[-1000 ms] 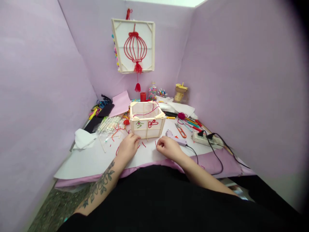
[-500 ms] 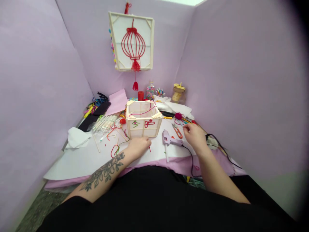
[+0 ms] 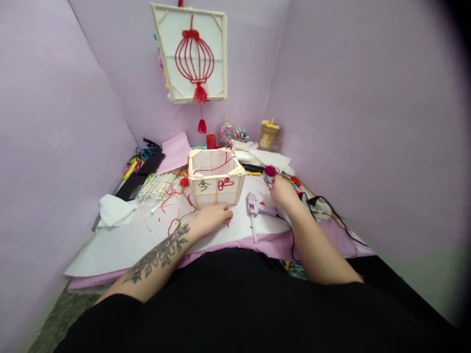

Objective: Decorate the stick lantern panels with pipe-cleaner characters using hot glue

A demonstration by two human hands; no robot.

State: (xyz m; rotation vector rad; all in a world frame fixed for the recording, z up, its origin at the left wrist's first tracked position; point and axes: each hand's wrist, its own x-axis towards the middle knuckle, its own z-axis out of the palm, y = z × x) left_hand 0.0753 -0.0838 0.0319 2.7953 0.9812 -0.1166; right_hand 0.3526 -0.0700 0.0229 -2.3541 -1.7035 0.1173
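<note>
Head — R hand [image 3: 283, 191] on scissors [image 3: 268, 180] — box [image 3: 215, 197]: green 今 [image 3: 203, 185] (red char. [image 3: 223, 185] unclear).

- A person's left forearm [image 3: 162, 260], inked with a dark leaf-and-flower tattoo, angles forward and inward from the lower left.
- The left hand [image 3: 213, 218] is low with its back up, fingers bent and bunched toward the right, near the middle of the body.
- The right forearm [image 3: 318, 240], its visible skin plain, slants forward and inward.
- The right hand [image 3: 284, 192] extends farther forward than the left, knuckles up, fingers curled inward, fingertips hard to make out.
</note>
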